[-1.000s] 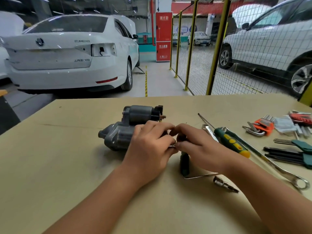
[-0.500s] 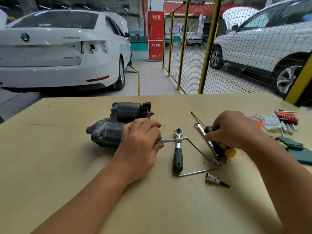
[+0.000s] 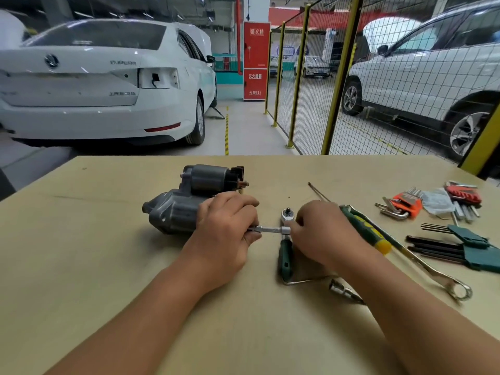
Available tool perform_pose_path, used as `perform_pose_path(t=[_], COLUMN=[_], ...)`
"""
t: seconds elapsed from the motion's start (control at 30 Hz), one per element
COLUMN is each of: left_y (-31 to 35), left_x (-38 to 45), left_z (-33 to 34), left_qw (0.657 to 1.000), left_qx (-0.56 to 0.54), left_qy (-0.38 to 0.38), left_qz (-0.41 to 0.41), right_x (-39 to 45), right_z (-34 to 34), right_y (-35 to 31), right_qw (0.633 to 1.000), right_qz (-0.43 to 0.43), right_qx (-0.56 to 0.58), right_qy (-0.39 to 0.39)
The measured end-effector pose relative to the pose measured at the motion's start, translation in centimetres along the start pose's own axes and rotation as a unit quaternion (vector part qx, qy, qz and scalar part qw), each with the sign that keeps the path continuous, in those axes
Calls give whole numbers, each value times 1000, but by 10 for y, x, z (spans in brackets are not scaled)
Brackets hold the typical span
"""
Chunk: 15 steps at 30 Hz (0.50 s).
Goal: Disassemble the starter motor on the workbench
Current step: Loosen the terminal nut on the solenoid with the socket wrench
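- Bright knurled steel: a socket extension bar [image 3: 269, 229], lying level just below the middle of the frame, pinched at its left end by the curled fingers of the left hand [image 3: 226, 228]; the tip that meets the motor is hidden under that hand.
- Right hand [image 3: 323, 234], right of centre: fingers bent down onto the socket end of the bar, beside the ratchet head [image 3: 286, 213]. Whether they clamp the bar or only touch it cannot be told; the fingertips are hidden.
- Ratchet handle [image 3: 285, 259], dark green, pointing toward the lower edge, with a bent wire rod [image 3: 308, 280] at its foot and a loose socket [image 3: 341, 290] nearby.
- Starter motor [image 3: 186, 204], grey cast housing with a darker solenoid on top, centre left of the frame, resting on its side on the workbench [image 3: 81, 253]; the left hand lies against its right end.
- Handling, by judgement: the motor looks heavy, rigid and stable, unlikely to slide easily. Best held round the broad cast body, not by the black terminal block [image 3: 239, 175] at upper right, which looks the more fragile part. The thin bar will want steadying so it stays square on its fastener.
- Further right: green-and-yellow screwdriver [image 3: 365, 228], long combination spanner [image 3: 438, 277], orange hex-key set [image 3: 405, 203], red key set [image 3: 464, 194], dark hex keys in a teal holder [image 3: 470, 255].
- Upper frame: white saloon [image 3: 102, 85] at left, yellow mesh fence [image 3: 332, 90], silver car [image 3: 433, 69] at right.
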<state>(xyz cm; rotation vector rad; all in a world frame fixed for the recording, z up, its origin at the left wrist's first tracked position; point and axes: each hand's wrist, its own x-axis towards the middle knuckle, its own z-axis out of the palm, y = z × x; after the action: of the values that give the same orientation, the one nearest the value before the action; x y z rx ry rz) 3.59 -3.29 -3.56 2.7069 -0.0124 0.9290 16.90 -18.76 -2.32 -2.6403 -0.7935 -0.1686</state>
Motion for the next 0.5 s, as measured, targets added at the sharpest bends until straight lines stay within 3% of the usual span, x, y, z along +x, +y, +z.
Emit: perform_pose_path(t=[0.2, 0.33, 0.37, 0.43, 0.5], left_y=[0, 0, 0, -1, -2], left_x=[-1, -1, -2, -2, -1], left_z=[-1, 0, 1, 1, 1], left_qw=[1000, 1000, 1000, 1000, 1000], left_qx=[1, 1, 0, 2, 4], left_qy=[-1, 2, 1, 0, 0], left_qz=[-5, -9, -9, -8, -7], right_x=[16, 14, 11, 4, -2], right_z=[8, -11, -20, -39, -56], right_y=[-6, 5, 10, 22, 31], right_qw=[998, 983, 961, 877, 795], right_qz=[28, 41, 49, 64, 50], right_qx=[-9, 161, 256, 450, 560], right_qy=[-53, -81, -96, -158, -226])
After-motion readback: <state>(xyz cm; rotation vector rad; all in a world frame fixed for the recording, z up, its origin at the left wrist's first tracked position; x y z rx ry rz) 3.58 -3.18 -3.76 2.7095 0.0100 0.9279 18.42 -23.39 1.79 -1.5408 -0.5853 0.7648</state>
